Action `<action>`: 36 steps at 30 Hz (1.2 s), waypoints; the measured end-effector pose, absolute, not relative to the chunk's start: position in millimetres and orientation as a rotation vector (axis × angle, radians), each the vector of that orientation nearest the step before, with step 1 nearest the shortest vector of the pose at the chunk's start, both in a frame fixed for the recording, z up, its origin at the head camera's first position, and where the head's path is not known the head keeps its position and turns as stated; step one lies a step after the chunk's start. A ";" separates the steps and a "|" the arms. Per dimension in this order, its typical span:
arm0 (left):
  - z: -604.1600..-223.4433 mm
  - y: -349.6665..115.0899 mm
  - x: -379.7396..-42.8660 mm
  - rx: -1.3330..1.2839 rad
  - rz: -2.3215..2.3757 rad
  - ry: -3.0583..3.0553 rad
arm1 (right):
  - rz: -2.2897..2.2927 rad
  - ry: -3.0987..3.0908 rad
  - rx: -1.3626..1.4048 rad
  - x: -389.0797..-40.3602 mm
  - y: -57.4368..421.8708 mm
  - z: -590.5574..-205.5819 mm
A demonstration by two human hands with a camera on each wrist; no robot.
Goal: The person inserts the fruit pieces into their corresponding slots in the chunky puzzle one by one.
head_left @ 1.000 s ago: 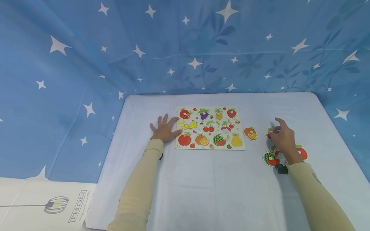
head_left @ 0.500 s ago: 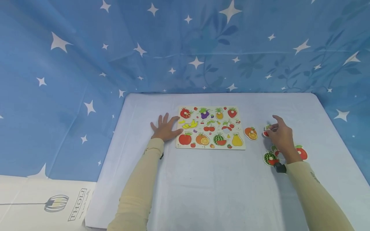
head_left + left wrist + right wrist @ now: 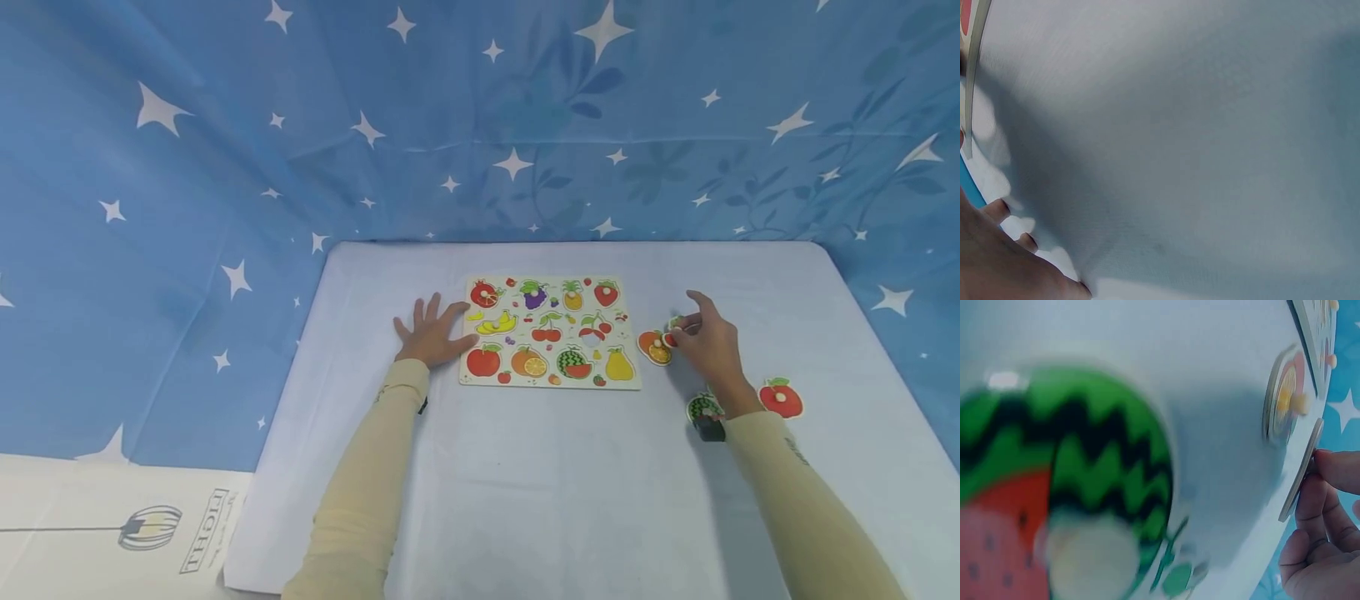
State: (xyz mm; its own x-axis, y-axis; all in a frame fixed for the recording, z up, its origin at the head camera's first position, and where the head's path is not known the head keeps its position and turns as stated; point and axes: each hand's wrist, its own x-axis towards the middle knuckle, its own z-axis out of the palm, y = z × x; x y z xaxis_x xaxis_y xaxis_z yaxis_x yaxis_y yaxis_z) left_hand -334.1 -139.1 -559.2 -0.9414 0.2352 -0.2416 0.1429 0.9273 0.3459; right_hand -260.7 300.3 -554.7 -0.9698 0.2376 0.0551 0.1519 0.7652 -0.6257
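A fruit puzzle board (image 3: 551, 387) lies on the table in the head view. My left hand (image 3: 431, 336) is spread beside it, thumb and index finger at its left edge. My right hand (image 3: 707, 346) pinches a small red-and-green fruit puzzle piece (image 3: 672, 335) by thumb and fingers. In the right wrist view that piece (image 3: 1302, 472) appears edge-on and tilted. It overlaps the loose orange piece (image 3: 654, 349) in the head view. A watermelon piece (image 3: 703, 407) lies below my right wrist, partly covered by the wrist camera. The apple piece (image 3: 781, 399) lies to the right.
Blue star-patterned cloth (image 3: 450, 150) hangs behind and left of the white-covered table (image 3: 570, 500). Several knobbed pieces, such as grapes (image 3: 534, 294) and bananas (image 3: 497, 323), sit in the board. Pale printed fabric (image 3: 90, 525) shows at lower left.
My right hand has moved left with the fruit piece, from the right-hand group of pieces to the orange piece. More of the apple piece shows now. The left hand has kept its place.
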 end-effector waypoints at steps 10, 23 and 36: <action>-558.9 -141.1 -333.7 0.278 0.476 2.796 | 1.042 -2.833 -0.295 -269.9 267.1 -555.0; -563.1 -143.9 -334.7 0.283 0.474 2.784 | 1.134 -2.841 -0.276 -284.5 214.8 -554.2; -562.3 -144.9 -335.4 0.281 0.450 2.784 | 1.245 -2.835 -0.148 -296.9 174.2 -554.1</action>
